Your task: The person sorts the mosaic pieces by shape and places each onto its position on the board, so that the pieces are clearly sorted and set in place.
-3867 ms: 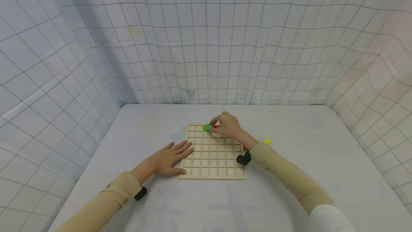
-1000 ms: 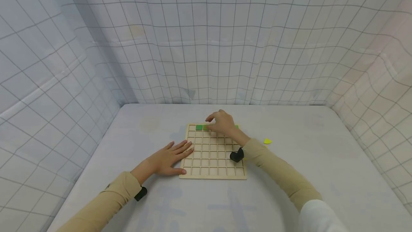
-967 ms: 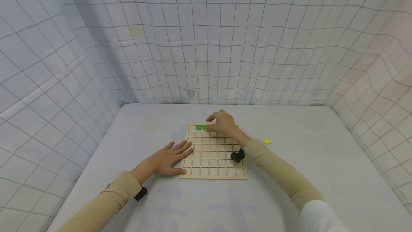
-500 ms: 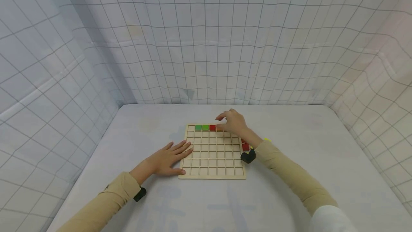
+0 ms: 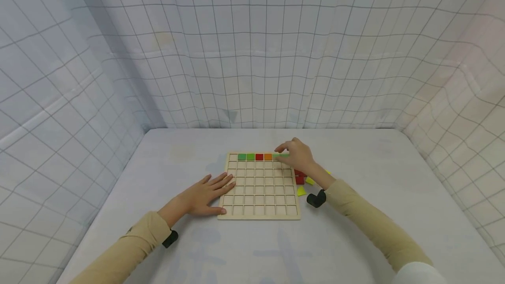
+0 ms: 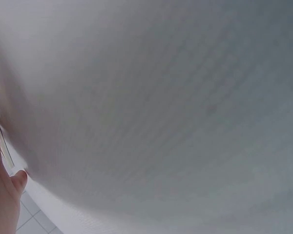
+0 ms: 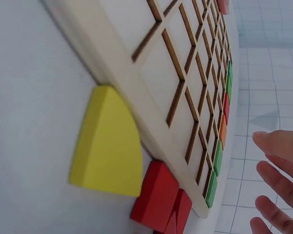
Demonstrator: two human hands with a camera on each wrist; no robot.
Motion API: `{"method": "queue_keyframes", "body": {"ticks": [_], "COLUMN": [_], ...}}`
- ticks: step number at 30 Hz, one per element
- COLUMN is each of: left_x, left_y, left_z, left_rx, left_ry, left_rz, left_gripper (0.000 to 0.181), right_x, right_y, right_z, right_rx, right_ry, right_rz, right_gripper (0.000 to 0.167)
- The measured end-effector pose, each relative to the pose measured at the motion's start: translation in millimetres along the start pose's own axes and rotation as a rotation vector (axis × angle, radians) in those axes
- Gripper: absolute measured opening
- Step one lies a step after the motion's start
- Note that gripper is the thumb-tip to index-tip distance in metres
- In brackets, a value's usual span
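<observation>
Wooden grid board (image 5: 259, 182) between both hands, flat on the desk (image 5: 177, 253). Left hand (image 5: 203, 196) spread, fingertips and thumb lying over the board's near-left edge. Right hand (image 5: 300, 156) above the far row, fingers loosely bent, gap between thumb and forefinger, nothing seen pinched. Tiles in that row, running from beyond the left fingertips toward the right hand: green tile (image 5: 242, 157), second green tile (image 5: 250, 157), red tile (image 5: 259, 157), orange tile (image 5: 268, 157), then two light green tiles (image 7: 218, 158) right under the right hand. Row's end cell, on the left hand's side, bare. Step looks like setting or straightening tiles; cannot tell which. To do it well: left palm as brace so the frame won't slide, right fingertip straight down on one tile, nudge by its edges, don't knock neighbours. Wrist should ride high: red blocks (image 7: 156, 197) and a yellow block (image 7: 107, 146) sit by the board's side, near the right wrist, and could get swept.
</observation>
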State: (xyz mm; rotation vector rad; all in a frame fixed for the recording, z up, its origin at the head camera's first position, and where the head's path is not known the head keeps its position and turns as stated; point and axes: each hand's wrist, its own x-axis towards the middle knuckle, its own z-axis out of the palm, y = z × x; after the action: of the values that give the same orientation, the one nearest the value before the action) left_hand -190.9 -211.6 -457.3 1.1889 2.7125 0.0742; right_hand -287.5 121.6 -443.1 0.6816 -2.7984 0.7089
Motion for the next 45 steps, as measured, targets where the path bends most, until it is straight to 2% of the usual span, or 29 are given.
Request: {"method": "queue_keyframes", "body": {"ticks": [8, 17, 20, 27, 35, 40, 45], "left_x": [-0.7, 0.0, 0.5, 1.1, 1.9, 1.4, 1.4], "left_y": [0.2, -7.3, -8.1, -5.2, -3.5, -4.7, -8.4], "left_z": [0.4, 13.4, 13.7, 8.2, 3.8, 5.0, 11.1], "left_rx": [0.001, -0.009, -0.019, -0.020, -0.007, -0.020, -0.028], "left_ry": [0.009, 0.048, 0.055, 0.017, -0.009, -0.001, 0.018], "left_rz": [0.010, 0.015, 0.017, -0.001, -0.012, -0.003, 0.000], "left_gripper": [0.078, 0.080, 0.081, 0.080, 0.080, 0.080, 0.081], "right_x": [-15.6, -33.3, -38.6, -50.4, -65.5, -73.9, -80.8], "right_y": [11.6, 22.1, 24.8, 30.7, 39.3, 38.4, 36.4], "right_z": [-5.6, -13.5, -14.6, -16.4, -16.7, -17.1, -17.1], "right_rx": [-0.029, -0.058, -0.067, -0.067, -0.060, -0.027, -0.032], "right_ry": [-0.003, 0.000, -0.002, -0.017, -0.016, -0.026, -0.022], "right_rz": [0.041, 0.037, 0.049, 0.064, 0.022, 0.044, 0.030], "right_gripper": [0.024, 0.023, 0.022, 0.022, 0.022, 0.021, 0.022]}}
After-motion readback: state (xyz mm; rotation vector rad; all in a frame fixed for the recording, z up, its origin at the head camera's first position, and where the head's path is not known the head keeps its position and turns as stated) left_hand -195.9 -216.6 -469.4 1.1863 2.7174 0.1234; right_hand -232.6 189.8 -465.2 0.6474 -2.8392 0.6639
